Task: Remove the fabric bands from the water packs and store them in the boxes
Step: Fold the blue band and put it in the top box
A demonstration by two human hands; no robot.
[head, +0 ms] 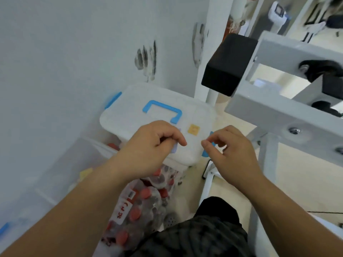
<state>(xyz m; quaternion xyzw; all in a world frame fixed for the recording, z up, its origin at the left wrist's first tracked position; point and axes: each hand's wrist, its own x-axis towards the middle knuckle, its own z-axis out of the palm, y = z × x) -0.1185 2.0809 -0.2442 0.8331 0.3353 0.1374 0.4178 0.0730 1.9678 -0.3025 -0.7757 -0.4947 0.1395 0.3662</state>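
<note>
Hovering over the near edge of the lidded box (133, 115), both hands are narrowly curled: the left hand (154, 143) has thumb and forefinger closed together above a pale lilac piece (176, 148), and whether it pinches that piece or the piece lies on the lid cannot be told; the right hand (230, 147) curls beside the box's near blue clip (205, 153), contact unclear. On that box show one blue handle (161, 108), two blue clips and one yellow sticker (193, 129). A second, clear box (55, 173) stands left of it, and the water pack (141, 204) of red-capped bottles lies just in front of and below it, partly hidden by the left forearm. Right of the lidded box stands a grey metal frame (278, 108) carrying a black block (228, 65)
</note>
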